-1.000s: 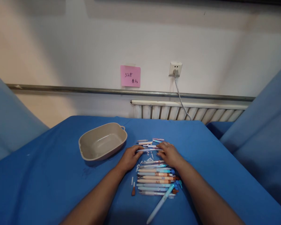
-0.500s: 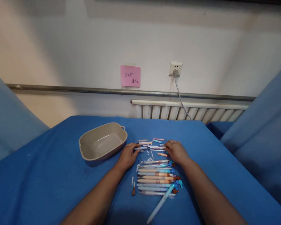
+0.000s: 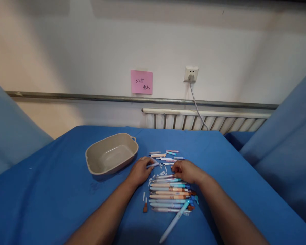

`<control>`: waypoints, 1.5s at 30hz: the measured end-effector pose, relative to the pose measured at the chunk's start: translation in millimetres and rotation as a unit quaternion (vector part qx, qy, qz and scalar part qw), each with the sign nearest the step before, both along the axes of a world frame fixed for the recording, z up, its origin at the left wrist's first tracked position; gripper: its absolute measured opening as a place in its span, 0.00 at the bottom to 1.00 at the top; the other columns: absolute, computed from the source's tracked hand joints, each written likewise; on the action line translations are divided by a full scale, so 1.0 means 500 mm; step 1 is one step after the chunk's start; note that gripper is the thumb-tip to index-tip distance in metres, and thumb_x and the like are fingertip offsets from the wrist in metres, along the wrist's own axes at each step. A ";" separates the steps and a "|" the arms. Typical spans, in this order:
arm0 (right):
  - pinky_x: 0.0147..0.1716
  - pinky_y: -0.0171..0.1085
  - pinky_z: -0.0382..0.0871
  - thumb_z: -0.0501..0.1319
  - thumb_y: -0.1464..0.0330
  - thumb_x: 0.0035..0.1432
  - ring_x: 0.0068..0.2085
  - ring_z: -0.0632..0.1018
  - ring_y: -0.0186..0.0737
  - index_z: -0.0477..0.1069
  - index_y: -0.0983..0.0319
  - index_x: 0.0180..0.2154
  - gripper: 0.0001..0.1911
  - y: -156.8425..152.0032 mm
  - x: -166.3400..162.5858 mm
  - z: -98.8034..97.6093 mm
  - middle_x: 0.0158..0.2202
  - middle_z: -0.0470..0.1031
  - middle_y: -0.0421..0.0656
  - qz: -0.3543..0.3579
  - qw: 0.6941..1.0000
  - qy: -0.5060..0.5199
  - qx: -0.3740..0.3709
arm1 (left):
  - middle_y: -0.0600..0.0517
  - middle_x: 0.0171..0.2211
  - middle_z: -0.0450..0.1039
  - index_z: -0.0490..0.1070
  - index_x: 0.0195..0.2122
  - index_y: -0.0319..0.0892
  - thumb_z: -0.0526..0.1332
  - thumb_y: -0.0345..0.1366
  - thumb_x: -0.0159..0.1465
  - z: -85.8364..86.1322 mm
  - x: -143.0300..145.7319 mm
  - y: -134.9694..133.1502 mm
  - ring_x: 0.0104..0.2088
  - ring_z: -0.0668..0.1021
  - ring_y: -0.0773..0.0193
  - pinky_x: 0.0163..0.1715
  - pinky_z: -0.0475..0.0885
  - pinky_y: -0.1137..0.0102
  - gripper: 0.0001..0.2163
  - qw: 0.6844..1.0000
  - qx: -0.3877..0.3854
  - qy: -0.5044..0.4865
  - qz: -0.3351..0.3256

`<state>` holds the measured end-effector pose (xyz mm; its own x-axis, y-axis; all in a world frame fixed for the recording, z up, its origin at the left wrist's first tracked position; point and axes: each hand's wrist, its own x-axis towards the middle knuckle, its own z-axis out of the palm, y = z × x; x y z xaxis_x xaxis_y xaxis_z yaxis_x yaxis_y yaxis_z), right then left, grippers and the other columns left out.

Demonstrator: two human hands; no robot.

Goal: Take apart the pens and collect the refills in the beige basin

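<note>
My left hand [image 3: 140, 170] is closed round a pale lavender pen barrel [image 3: 154, 164] that points to the right. My right hand [image 3: 187, 170] has its fingertips pinched together over the pen parts; whatever is between them is hidden. Below both hands lies a row of assembled pens [image 3: 168, 197], orange, pale blue and clear, side by side. Across the row's lower right end slants a light blue pen [image 3: 174, 223]. Thin white refills [image 3: 164, 159] and short barrel pieces [image 3: 171, 153] lie beyond the hands. Small white bits [image 3: 163, 173] are scattered between them.
A beige basin [image 3: 112, 154] with a small loop handle stands left of my left hand. One brown-ended small piece [image 3: 145, 207] lies left of the pens. Behind the blue-covered table [image 3: 66, 177] are a radiator [image 3: 209, 117] and a plugged-in cable [image 3: 197, 109].
My right hand has moved left and slightly nearer, now covering the spot where an orange barrel piece lay. The barrel in my left hand has tilted and drawn away from the refills.
</note>
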<state>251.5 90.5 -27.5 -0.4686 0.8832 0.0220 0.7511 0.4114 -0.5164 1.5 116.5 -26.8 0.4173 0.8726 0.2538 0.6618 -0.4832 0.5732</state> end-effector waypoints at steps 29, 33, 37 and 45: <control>0.39 0.34 0.62 0.55 0.73 0.58 0.39 0.72 0.38 0.69 0.62 0.38 0.06 0.000 -0.012 0.004 0.38 0.72 0.44 -0.003 0.998 0.050 0.037 | 0.49 0.37 0.73 0.72 0.40 0.43 0.55 0.39 0.62 0.023 0.017 -0.020 0.39 0.74 0.60 0.41 0.67 0.68 0.10 0.998 0.008 -0.068 -0.018; 0.36 0.33 0.64 0.55 0.72 0.59 0.36 0.72 0.36 0.67 0.62 0.37 0.04 0.004 -0.015 -0.004 0.35 0.72 0.42 -0.025 0.990 0.138 0.017 | 0.49 0.39 0.74 0.72 0.41 0.44 0.60 0.40 0.60 0.028 0.022 -0.027 0.41 0.73 0.59 0.43 0.66 0.67 0.10 0.996 0.000 -0.047 -0.074; 0.36 0.33 0.65 0.55 0.69 0.61 0.36 0.73 0.35 0.68 0.62 0.43 0.09 0.005 -0.018 -0.004 0.36 0.74 0.42 -0.033 0.982 0.188 0.008 | 0.50 0.37 0.75 0.72 0.41 0.44 0.54 0.39 0.64 0.031 0.025 -0.030 0.39 0.74 0.61 0.42 0.65 0.69 0.09 0.996 -0.007 -0.040 -0.081; 0.37 0.34 0.66 0.53 0.68 0.63 0.36 0.74 0.37 0.73 0.61 0.41 0.11 0.008 -0.027 -0.007 0.35 0.75 0.43 0.002 0.992 0.101 0.081 | 0.52 0.32 0.74 0.72 0.38 0.43 0.50 0.42 0.66 0.034 0.028 -0.034 0.34 0.73 0.62 0.37 0.65 0.71 0.13 0.997 -0.026 -0.005 -0.074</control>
<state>237.8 94.7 -31.2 -0.4443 0.8582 0.2569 0.6375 0.5044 -0.5824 15.4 99.5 -9.9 0.5402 0.8138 0.2141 0.5801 -0.5445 0.6059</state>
